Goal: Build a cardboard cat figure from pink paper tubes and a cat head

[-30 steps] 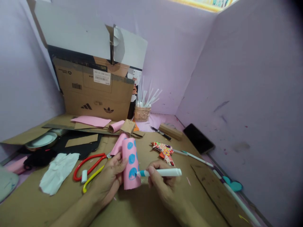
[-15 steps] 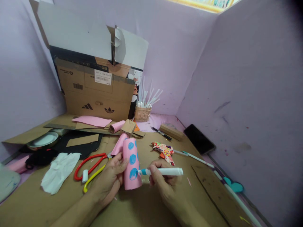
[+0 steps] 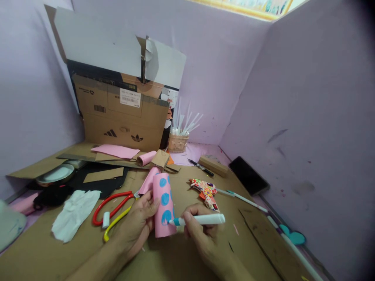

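A pink paper tube (image 3: 159,226) with several blue dots stands nearly upright in my left hand (image 3: 137,222), its fingers closed around the left side. My right hand (image 3: 199,230) pinches a white marker (image 3: 205,219) with a blue-teal tip. That tip meets the lowest front dot, where streaks of pink still show through the blue. Behind the tube leans another pink tube (image 3: 149,180), partly hidden. Scissors with red and yellow handles (image 3: 113,201) lie left of my left hand, a small white cap (image 3: 106,219) beside their handles.
A patterned glue gun (image 3: 205,191) lies beyond my right hand. Farther right are a phone (image 3: 248,175) and a cardboard strip (image 3: 263,242). Crumpled white tissue (image 3: 74,214) is at left. A cardboard box (image 3: 123,117) and a basket of white sticks (image 3: 178,143) stand at the back.
The marker tip has moved slightly down and left across the lowest dot, whose blue fill has grown. My left hand keeps its hold on the tube. The whole view has shifted a little.
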`<state>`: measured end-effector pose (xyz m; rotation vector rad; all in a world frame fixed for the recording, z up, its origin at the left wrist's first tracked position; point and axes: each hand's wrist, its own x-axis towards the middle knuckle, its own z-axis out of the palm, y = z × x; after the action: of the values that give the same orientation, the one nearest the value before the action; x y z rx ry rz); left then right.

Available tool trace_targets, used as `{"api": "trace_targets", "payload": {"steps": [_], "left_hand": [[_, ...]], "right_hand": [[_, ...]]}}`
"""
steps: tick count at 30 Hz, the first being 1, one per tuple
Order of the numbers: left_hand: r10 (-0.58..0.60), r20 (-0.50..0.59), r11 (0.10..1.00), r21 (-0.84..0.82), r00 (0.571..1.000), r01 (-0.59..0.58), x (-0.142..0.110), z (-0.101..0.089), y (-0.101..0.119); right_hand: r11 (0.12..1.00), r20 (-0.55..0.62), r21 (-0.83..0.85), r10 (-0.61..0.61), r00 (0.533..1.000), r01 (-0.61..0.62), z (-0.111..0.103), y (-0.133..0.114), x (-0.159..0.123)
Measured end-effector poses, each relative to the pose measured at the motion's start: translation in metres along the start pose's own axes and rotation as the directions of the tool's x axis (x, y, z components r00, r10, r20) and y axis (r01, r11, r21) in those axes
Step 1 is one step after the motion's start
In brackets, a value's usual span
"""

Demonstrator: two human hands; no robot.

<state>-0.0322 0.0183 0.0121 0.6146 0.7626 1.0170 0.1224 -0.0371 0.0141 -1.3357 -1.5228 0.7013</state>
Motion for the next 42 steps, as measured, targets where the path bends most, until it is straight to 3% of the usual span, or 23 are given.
{"api": "trace_targets", "payload": {"steps": [7,15,21,42], "left_hand": [[0.002,-0.024,1.0,0.005,1.0,-0.002,-0.001,0.0023,0.0],[0.013,-0.044,1.0,0.023,0.999,-0.012,0.0006,0.0028,-0.0002],[0.008,-0.072,0.999,0.051,0.997,-0.005,-0.0003,0.0036,-0.0007],[0.033,-0.027,0.989,0.145,0.999,-0.028,0.0016,-0.0045,-0.0054]], "right_hand": [[0.997,-0.048,0.023,0.075,0.996,-0.074,0.0008,-0.0008,-0.0001],[0.998,-0.018,0.052,0.023,1.0,-0.022,0.0002,-0.0001,0.0006],[0.998,-0.032,-0.046,-0.044,0.999,0.042,-0.0007,0.0003,0.0006],[0.997,-0.046,-0.063,-0.043,0.998,0.04,-0.0026,-0.0067,-0.0006]]}}
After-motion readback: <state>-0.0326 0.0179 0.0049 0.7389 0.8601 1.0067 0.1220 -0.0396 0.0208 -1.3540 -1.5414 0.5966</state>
